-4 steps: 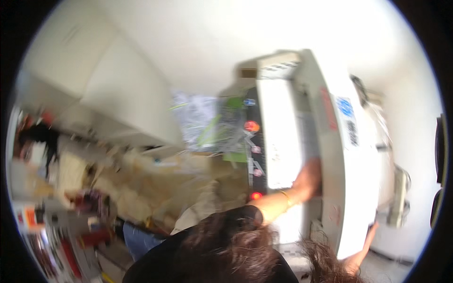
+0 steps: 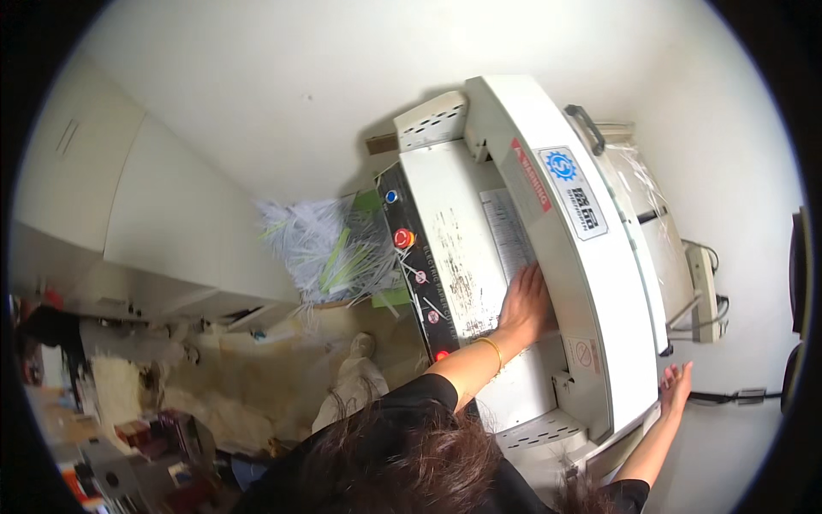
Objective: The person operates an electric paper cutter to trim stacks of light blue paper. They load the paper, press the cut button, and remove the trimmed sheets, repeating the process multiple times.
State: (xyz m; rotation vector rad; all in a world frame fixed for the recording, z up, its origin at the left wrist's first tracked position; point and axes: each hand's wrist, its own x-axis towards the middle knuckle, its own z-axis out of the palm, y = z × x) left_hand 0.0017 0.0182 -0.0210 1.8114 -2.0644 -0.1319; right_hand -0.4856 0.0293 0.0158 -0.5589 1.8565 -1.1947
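My left hand (image 2: 524, 307) lies flat on the white bed of a paper cutter (image 2: 616, 317), its fingers stretched toward the far side and partly under the front cover. A stack of paper (image 2: 507, 230) with a pale printed top sits just beyond those fingertips. On that wrist is a thin gold bracelet (image 2: 495, 353). My right hand (image 2: 676, 385) is out past the machine's right end, beside its back edge, fingers apart and nothing seen in them.
Along the cutter's left edge runs a black control panel (image 2: 418, 274) with a red stop button (image 2: 404, 238). Shredded paper strips (image 2: 325, 257) heap on the floor beside it. White cabinets (image 2: 180, 206) line the left wall. A power strip (image 2: 704, 291) hangs at right.
The view has swung, so the cutter sits further left and the blur is gone. My left hand stays on the bed. More of my right hand and forearm shows at the machine's right end.
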